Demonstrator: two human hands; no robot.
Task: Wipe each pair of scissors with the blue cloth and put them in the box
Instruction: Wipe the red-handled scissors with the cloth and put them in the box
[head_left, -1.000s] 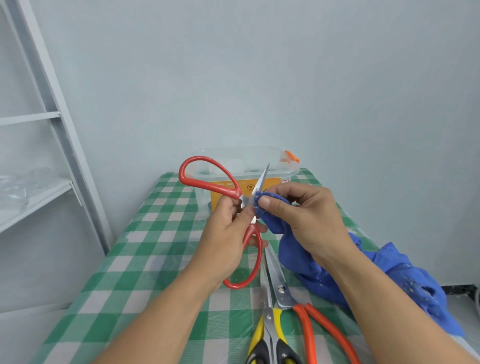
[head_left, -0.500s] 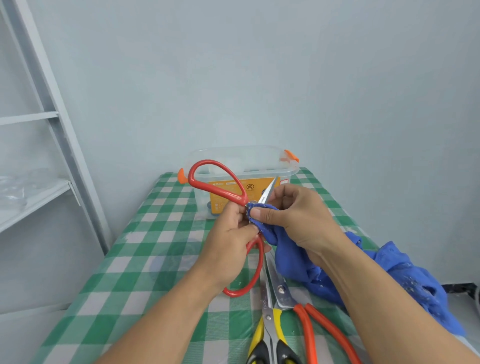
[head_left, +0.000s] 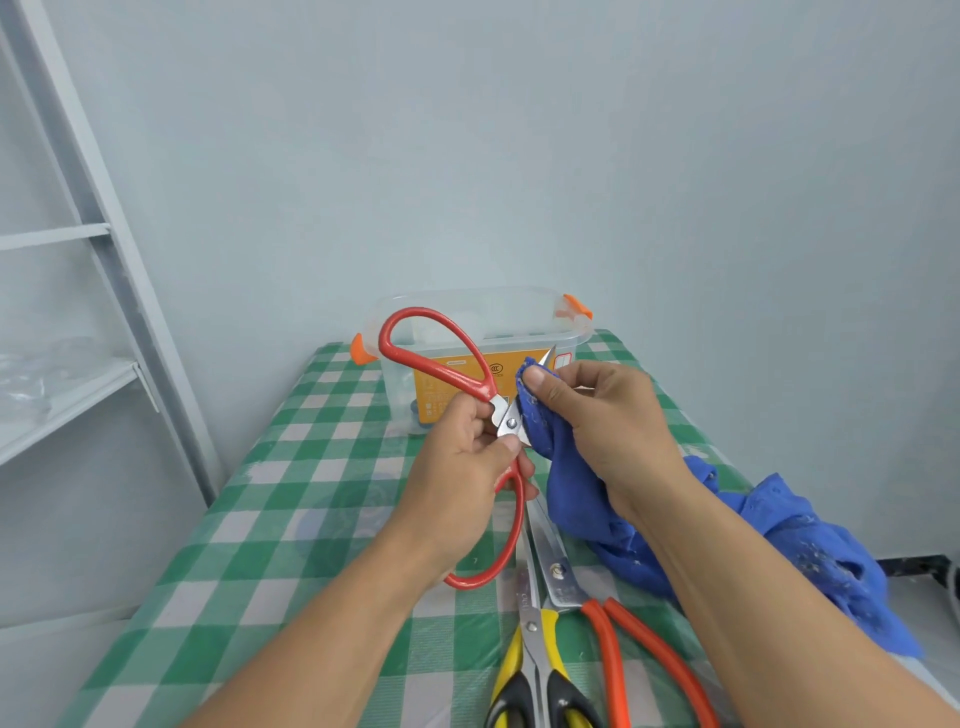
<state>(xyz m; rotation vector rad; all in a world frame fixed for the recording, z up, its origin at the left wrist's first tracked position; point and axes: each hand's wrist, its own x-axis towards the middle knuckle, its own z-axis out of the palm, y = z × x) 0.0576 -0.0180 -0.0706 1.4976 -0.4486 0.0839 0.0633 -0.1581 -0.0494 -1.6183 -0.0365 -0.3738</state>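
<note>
Head-worn wide-angle view, facing forward and down, close over table (head_left: 291, 519)

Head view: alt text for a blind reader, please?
The left hand holds red-handled scissors while the right hand pinches a blue cloth around its blade. A clear box stands behind; yellow-handled scissors and orange-handled scissors lie on the table.
</note>
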